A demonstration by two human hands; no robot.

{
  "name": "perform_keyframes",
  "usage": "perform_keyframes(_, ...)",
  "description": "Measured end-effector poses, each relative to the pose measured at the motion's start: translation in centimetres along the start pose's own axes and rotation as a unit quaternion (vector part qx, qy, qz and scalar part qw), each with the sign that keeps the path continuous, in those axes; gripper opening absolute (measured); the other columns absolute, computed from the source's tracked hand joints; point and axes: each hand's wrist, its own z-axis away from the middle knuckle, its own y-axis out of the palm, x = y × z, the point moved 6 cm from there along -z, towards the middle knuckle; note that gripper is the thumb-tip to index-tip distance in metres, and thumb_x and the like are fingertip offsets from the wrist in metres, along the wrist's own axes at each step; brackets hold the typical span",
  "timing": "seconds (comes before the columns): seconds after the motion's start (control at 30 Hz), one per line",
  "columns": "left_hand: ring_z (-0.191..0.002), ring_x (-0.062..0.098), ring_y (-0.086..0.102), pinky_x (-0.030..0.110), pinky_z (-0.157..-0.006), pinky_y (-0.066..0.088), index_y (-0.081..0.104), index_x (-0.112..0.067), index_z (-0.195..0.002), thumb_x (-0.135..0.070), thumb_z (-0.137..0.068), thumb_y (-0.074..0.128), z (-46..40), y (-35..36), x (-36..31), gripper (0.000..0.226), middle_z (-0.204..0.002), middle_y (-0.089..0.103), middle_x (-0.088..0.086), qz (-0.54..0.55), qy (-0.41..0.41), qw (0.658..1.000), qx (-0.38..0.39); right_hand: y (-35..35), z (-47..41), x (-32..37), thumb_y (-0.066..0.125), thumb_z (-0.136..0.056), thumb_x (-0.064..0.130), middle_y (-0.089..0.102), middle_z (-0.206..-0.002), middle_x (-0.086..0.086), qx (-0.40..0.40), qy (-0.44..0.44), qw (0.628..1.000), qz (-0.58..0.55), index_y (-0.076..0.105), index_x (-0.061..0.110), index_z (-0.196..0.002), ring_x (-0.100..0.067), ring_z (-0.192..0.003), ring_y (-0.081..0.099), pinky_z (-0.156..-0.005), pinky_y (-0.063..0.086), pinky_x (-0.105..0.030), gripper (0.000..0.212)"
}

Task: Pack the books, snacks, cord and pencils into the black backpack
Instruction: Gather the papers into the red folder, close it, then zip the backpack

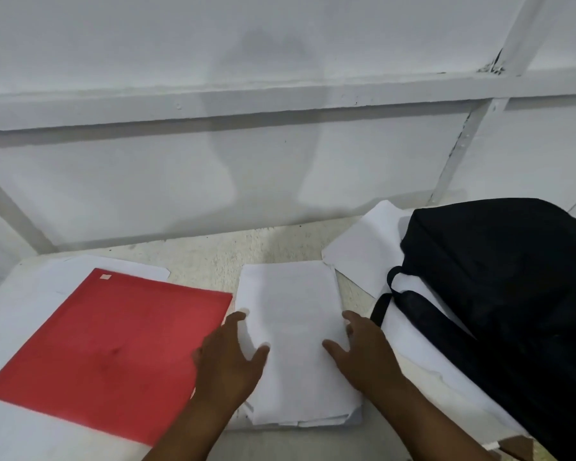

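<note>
Right now, grip: both hands are spread wide with fingers apart, resting on or just above a white stack of paper; neither has closed on anything.
Left hand (228, 357): lies at the stack's left edge, thumb reaching onto the top sheet, fingertips pointing away from the person.
Right hand (358, 349): lies at the stack's right edge, mirroring the other, fingers splayed over the paper.
White stack (293, 344): a pile of loose-looking sheets or thin books, centred between the hands on the table; its lower corners show several uneven layers.
Red book (113, 351): a flat red cover lying just left of the stack, touching or nearly touching the left hand's wrist side, resting on more white paper.
Black backpack (512, 311): lies to the right, partly on white sheets, near the right hand but apart from it; a strap loop points toward the stack. Whether its opening is unzipped cannot be told.
Other items: no snacks, cord or pencils are visible.
Table (280, 247): pale speckled surface against a white panelled wall.
Step, as a judgement: packing looks barely begun; the stack seems the first thing to gather.
Risk: lifted by the edges only, the loose layers could fan out or slide apart; a shut backpack would leave both hands full with nowhere to put them.
</note>
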Motion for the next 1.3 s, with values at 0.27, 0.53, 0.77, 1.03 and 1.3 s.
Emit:
perform_keyframes(0.27,-0.085,0.022,0.07,0.031,-0.065,0.056,0.051,-0.008,-0.124,-0.008,-0.08,0.082,-1.4,-0.7,0.3,0.053,-0.104,0.069,0.008,0.362,-0.228,0.904,0.018,-0.7,-2.8,0.4,0.071,-0.082,0.014,0.064,-0.079,0.003,0.079,0.114,0.981,-0.135,0.063,0.01,-0.085,-0.007,-0.066,0.057,-0.055,0.05,-0.021,0.009)
perform_keyframes(0.53,-0.112,0.016,0.068,0.043,-0.099,0.052,0.057,-0.027,-0.13,-0.001,-0.098,0.053,-2.2,-3.1,-2.9,0.041,-0.118,0.073,-0.007,0.416,-0.084,0.905,-0.019,-3.9,-3.9,4.5,0.059,-0.095,0.008,0.07,-0.097,0.017,0.02,-0.035,0.942,-0.332,0.06,0.031,-0.107,-0.008,-0.09,0.068,-0.077,0.058,-0.027,0.026)
perform_keyframes(0.77,-0.102,-0.005,0.061,0.014,-0.088,0.047,0.047,-0.032,-0.119,-0.006,-0.1,0.054,-1.3,-9.7,-9.8,0.034,-0.105,0.064,-0.023,0.331,0.155,0.918,-0.153,-8.7,-3.6,10.9,0.049,-0.1,0.003,0.064,-0.089,0.017,-0.059,-0.226,0.922,-0.308,0.039,0.036,-0.108,0.0,-0.075,0.065,-0.062,0.052,-0.016,0.036)
perform_keyframes(1.03,-0.092,-0.008,0.063,0.011,-0.066,0.051,0.036,-0.026,-0.118,-0.019,-0.1,0.044,-0.6,-3.8,-7.2,0.022,-0.1,0.059,-0.009,0.236,0.166,0.941,-0.176,-2.8,-2.4,7.3,0.046,-0.101,0.011,0.058,-0.088,0.01,-0.051,-0.206,0.953,-0.217,0.027,0.034,-0.119,0.005,-0.078,0.064,-0.061,0.052,-0.012,0.035)
perform_keyframes(1.3,-0.065,0.004,0.059,0.016,-0.051,0.043,0.04,-0.014,-0.108,0.0,-0.101,0.046,-0.8,-3.7,-5.8,0.017,-0.076,0.055,-0.004,0.233,0.155,0.938,-0.206,-3.4,-2.8,6.4,0.047,-0.1,0.005,0.052,-0.077,0.015,-0.075,-0.176,0.964,-0.187,0.042,0.0,-0.121,0.002,-0.064,0.061,-0.055,0.042,-0.006,0.022)
